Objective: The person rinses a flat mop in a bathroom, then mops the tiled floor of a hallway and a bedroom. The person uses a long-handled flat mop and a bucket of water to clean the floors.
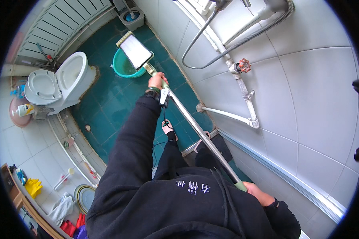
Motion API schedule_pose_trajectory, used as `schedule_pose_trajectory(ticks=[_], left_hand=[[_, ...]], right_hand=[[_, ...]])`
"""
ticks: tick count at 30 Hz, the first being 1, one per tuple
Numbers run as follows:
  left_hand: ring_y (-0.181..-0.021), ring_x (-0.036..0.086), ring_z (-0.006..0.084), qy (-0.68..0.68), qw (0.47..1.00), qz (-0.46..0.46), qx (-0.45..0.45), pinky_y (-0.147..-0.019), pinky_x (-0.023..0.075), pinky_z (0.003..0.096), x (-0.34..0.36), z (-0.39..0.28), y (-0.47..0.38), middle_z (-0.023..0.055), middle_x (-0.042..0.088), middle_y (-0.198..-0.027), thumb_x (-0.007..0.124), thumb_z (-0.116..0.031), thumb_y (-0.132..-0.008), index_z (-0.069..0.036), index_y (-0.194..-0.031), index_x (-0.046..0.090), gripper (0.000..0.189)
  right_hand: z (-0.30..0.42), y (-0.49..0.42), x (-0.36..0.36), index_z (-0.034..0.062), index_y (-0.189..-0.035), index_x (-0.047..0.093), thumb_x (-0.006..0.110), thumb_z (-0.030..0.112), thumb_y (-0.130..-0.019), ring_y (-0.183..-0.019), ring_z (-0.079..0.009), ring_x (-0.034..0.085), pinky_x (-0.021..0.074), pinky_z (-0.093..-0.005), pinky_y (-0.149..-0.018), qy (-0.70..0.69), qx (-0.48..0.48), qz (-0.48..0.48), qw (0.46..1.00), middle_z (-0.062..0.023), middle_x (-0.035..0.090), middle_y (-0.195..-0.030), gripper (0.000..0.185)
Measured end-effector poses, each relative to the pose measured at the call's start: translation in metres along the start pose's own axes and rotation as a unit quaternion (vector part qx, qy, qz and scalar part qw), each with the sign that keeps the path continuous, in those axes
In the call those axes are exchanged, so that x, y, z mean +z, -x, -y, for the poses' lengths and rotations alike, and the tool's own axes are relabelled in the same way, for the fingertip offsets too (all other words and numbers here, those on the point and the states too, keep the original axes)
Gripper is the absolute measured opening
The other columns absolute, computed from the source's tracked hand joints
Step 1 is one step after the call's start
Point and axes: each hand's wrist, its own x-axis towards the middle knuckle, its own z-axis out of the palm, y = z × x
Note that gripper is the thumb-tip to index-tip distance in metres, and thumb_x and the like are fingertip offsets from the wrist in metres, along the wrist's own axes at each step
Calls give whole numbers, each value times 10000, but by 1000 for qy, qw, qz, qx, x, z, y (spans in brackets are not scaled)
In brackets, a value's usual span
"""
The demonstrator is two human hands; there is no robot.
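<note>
A long mop with a silvery metal pole (194, 125) runs diagonally in front of my body. My left hand (157, 80) is closed around the light green upper section near the mop's head. My right hand (258, 192) grips the green end of the pole close to my waist. The white rectangular mop head (136, 51), with a cream ribbed strip along its far edge, is tilted over a round teal plastic basin (118, 63). Water shows in the basin, and the head hides part of its rim.
A white toilet (77, 71) with its lid raised stands left on the green tiled floor (110, 101). Beyond the basin is a grey bucket (132, 19). A pipe with a red valve (244, 65) and a metal hose (224, 55) run along the right wall. A raised threshold (189, 150) crosses near my feet.
</note>
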Motion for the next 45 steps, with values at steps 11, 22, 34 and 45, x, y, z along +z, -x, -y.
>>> schedule_pose_trajectory(ticks=[11,22,34,45], left_hand=[[-944,627,217,-14,928,294,-227,-838,496,366,44,155,280,58,604,-972,525,-300,-955,-120,-1027,496,196],[-1218,516,271,119,878,335,-321,-1001,430,468,44,140,243,150,574,-1232,652,-265,-886,-87,-1101,551,297],[-942,633,186,44,882,298,-363,-857,531,339,96,179,303,50,623,-937,657,-95,-865,-90,-900,551,112],[-1060,598,167,64,828,378,-410,-904,486,287,166,169,335,39,626,-1088,537,-225,-937,-76,-1028,551,176]], right_hand=[[41,-100,1,70,-865,451,592,79,-858,-392,-91,431,362,-253,-365,-116,67,41,990,9,459,-573,142],[27,-65,-7,72,-876,450,603,59,-855,-391,-97,430,350,-260,-368,-69,103,4,992,4,455,-570,155],[29,-19,-30,30,-1045,523,658,122,-811,-490,-185,569,463,-323,-488,185,-5,-73,980,-75,547,-606,286],[55,125,-22,37,-1110,567,664,13,-770,-945,-321,578,413,-449,-924,630,-115,-494,588,-123,605,-954,355]])
